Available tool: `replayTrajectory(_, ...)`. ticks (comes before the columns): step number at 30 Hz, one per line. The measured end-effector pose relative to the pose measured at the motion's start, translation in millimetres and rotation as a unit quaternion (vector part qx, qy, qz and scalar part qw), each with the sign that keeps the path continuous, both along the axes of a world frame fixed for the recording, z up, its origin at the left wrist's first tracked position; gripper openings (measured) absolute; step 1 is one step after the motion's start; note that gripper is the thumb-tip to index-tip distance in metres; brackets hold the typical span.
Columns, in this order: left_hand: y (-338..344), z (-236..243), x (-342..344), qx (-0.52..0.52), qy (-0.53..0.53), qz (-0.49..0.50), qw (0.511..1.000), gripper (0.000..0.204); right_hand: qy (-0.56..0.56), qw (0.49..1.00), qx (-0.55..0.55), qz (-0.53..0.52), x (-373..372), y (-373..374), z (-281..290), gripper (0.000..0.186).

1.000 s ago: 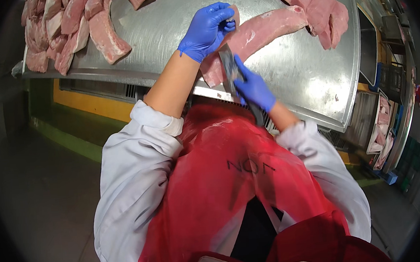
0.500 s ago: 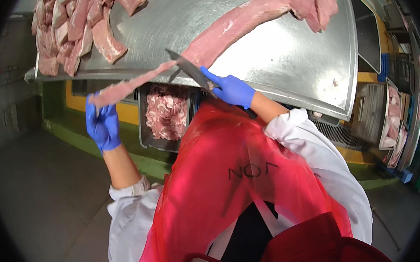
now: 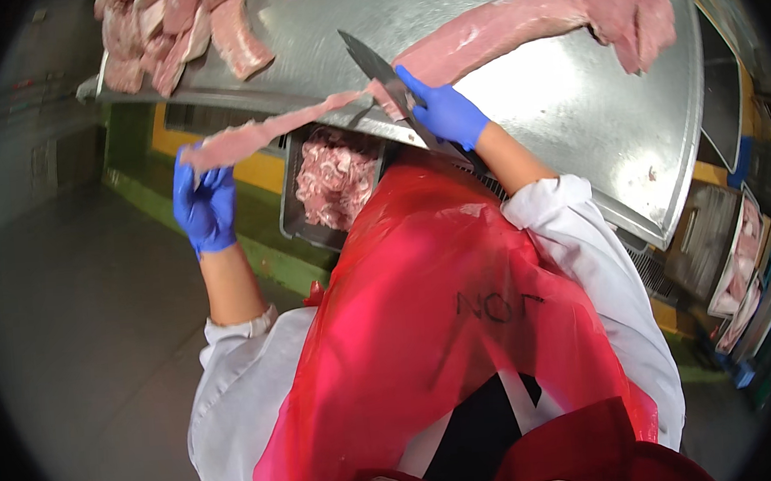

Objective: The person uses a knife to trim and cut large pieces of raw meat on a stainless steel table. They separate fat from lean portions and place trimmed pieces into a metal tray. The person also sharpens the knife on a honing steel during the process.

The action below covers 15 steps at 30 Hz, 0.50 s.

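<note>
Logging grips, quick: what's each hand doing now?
Left hand: closed on the end of a thin meat strip.
Right hand: closed on a knife.

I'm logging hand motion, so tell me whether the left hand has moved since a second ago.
Yes: the left hand moved left, from over the metal table out past its near edge.
</note>
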<state>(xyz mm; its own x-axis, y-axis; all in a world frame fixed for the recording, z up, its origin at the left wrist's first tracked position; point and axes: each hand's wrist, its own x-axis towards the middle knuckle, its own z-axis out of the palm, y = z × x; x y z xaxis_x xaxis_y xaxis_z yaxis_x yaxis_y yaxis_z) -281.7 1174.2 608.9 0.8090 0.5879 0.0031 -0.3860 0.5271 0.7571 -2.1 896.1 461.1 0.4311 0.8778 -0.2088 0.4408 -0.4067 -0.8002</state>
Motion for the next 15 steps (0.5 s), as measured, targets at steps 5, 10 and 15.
replayTrajectory(5, -7.1, 46.4, 11.3, -0.031, -0.083, 0.029, 0.996, 0.032, -0.059, 0.989, -0.095, 0.102, -36.9, -6.6, 12.6, 0.070)
replayTrajectory(10, 10.6, 3.9, 9.5, 0.111, 0.084, 0.033, 0.990, 0.026, 0.051, 0.997, 0.005, 0.048, -30.5, -92.7, 24.7, 0.073)
replayTrajectory(15, 44.4, -116.5, 55.9, 0.731, 0.431, -0.243, 0.470, 0.039, 0.094, 0.981, -0.045, -0.163, 0.8, -144.4, 50.7, 0.074)
